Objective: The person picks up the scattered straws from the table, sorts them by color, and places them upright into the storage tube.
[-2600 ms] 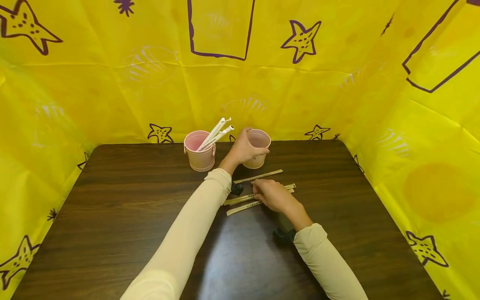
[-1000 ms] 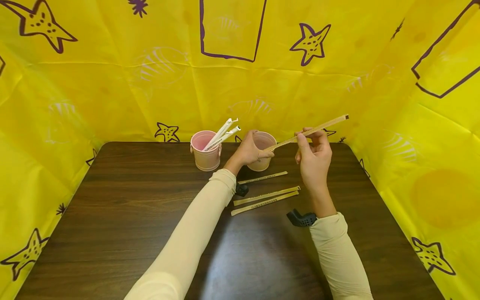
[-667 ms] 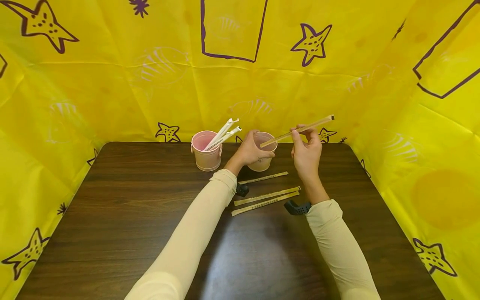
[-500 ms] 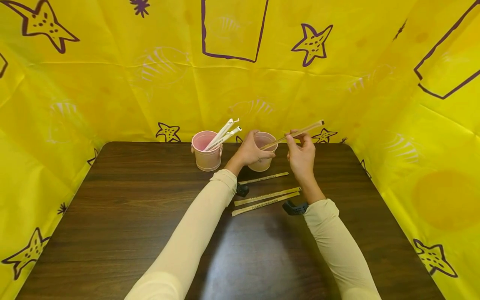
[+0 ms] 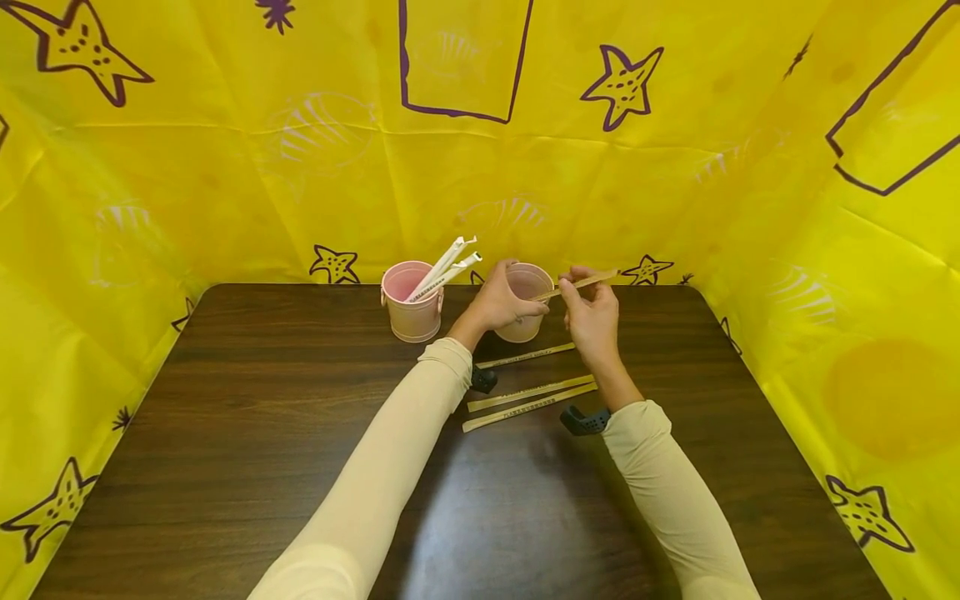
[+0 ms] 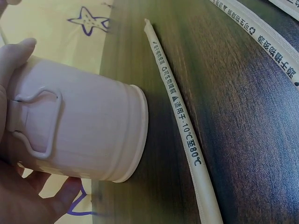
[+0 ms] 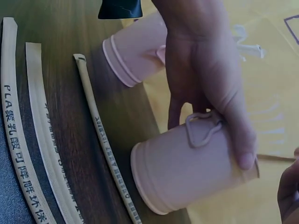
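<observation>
My left hand [image 5: 497, 302] grips the rim area of a small pink bucket [image 5: 519, 332], thumb at the front, and the bucket stands upright on the table. In the left wrist view the bucket [image 6: 88, 121] shows its wire handle. My right hand [image 5: 594, 321] pinches a paper-wrapped straw [image 5: 603, 278] at a slant, its lower end inside the bucket's mouth. Three more wrapped straws lie in front: a thin straw [image 5: 525, 357] nearest the bucket, a middle straw [image 5: 528, 393] and a front straw [image 5: 525, 407]. The right wrist view catches only the fingers [image 7: 287, 191] at its edge.
A second pink bucket [image 5: 414, 322] stands to the left, with white-wrapped straws [image 5: 442, 275] leaning in it. The dark wooden table [image 5: 262, 417] ends at a yellow patterned backdrop [image 5: 322, 192] behind and at both sides. Each wrist wears a black device [image 5: 585, 421].
My right hand picked up a wrapped straw from the table, raised it, then brought it left and down so its end went into the right bucket. My left hand keeps its grip on that bucket.
</observation>
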`<action>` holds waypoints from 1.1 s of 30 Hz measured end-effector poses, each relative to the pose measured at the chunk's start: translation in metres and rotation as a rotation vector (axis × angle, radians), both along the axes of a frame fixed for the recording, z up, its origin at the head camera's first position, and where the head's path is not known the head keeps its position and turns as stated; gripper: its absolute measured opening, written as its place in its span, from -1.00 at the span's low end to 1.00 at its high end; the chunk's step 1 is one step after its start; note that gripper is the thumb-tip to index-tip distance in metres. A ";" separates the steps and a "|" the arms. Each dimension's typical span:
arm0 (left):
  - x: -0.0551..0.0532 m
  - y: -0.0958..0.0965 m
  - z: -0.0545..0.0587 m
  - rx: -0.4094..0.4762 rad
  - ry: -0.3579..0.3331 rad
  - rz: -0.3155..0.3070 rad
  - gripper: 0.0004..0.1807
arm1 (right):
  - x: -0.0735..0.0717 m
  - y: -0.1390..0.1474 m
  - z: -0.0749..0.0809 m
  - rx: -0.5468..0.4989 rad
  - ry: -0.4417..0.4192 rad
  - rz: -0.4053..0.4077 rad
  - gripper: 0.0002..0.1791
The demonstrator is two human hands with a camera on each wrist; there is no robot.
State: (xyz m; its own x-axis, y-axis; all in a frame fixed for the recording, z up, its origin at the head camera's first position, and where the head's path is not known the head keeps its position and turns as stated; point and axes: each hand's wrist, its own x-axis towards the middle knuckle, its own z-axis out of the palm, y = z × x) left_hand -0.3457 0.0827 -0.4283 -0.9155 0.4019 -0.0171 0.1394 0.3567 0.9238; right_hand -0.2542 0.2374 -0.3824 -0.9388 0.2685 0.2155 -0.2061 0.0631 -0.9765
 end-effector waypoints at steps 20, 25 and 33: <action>0.003 -0.002 0.000 -0.010 0.014 0.014 0.21 | 0.028 0.013 -0.056 0.316 -0.128 0.072 -0.50; 0.003 -0.002 -0.001 -0.023 0.006 0.002 0.22 | 0.041 0.010 -0.065 0.601 -0.207 0.202 -0.65; 0.003 -0.003 0.000 -0.031 -0.002 -0.005 0.22 | 0.052 0.000 -0.063 0.912 -0.144 0.466 -0.82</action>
State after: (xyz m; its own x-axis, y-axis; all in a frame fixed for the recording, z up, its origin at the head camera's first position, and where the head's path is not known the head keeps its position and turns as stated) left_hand -0.3426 0.0793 -0.4282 -0.9135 0.4057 -0.0314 0.1392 0.3841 0.9127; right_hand -0.2021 0.2379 -0.4454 -0.9408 -0.3375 0.0318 -0.2846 0.7355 -0.6149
